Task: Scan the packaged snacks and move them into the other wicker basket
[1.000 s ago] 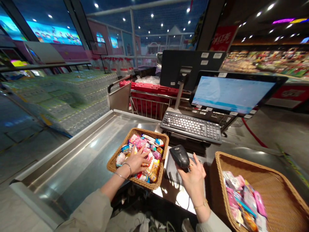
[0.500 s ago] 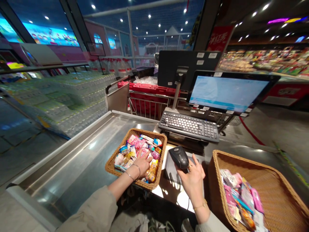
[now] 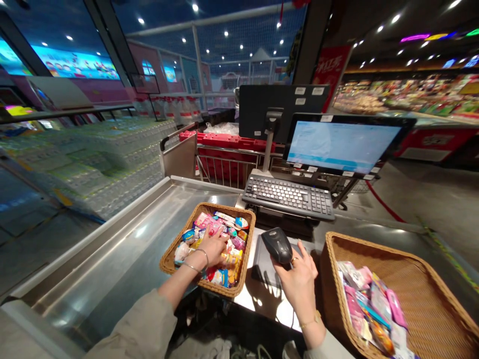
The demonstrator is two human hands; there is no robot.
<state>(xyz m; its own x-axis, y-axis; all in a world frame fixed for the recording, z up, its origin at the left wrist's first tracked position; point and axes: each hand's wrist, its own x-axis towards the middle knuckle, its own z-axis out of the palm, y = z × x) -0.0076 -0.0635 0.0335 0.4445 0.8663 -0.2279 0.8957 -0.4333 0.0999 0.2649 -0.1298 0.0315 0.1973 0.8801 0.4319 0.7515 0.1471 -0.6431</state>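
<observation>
My left hand [image 3: 214,248] reaches into the smaller wicker basket [image 3: 167,249], which is filled with colourful packaged sweets and small toys. Its fingers are spread over the pile, and the tips touch a pink packet [image 3: 202,220]. A blue-and-white packet [image 3: 221,277] lies near the basket's front, below that hand. Above the counter my right hand [image 3: 299,276] grips a black barcode scanner [image 3: 277,244], its head pointing up and left. Some fingers of this hand stretch out away from the scanner's handle, which is mostly hidden in the palm.
A larger wicker basket [image 3: 422,279] with several packages stands on the right. Behind the scanner are a keyboard [image 3: 288,195] and a lit monitor [image 3: 339,144]. The metal counter [image 3: 138,244] has a raised rim at left. A cart [image 3: 228,162] stands beyond it.
My left hand has shifted left and slightly farther back over the pile, uncovering the blue-and-white packet near the front. My right hand still holds the scanner. The view has shifted slightly.
</observation>
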